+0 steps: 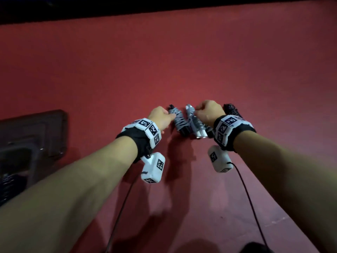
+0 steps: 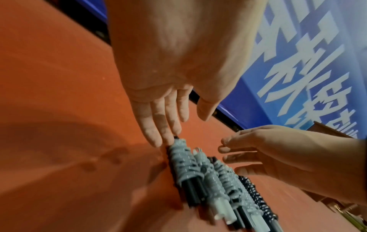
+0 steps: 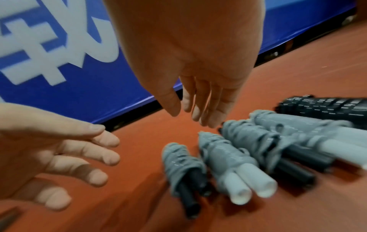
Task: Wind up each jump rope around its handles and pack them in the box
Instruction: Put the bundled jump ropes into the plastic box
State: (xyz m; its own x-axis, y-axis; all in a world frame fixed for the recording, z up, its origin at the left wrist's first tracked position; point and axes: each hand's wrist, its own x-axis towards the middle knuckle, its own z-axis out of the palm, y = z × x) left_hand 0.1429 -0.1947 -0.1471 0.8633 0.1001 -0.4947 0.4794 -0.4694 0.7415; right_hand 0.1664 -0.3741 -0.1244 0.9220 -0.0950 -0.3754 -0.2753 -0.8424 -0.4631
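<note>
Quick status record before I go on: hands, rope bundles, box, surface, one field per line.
left hand: open, fingertips touching the leftmost bundle's end
right hand: open, fingers over the bundles, gripping nothing
wound rope bundles: five in a row, four grey-wrapped, one black at the right end
box: dark, far left, apart from the bundles
surface: red

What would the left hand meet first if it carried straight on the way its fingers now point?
Most likely the far tip of the nearest wound jump rope; the left hand reaches it with straight fingers, seemingly touching already, though blur leaves contact uncertain.
</note>
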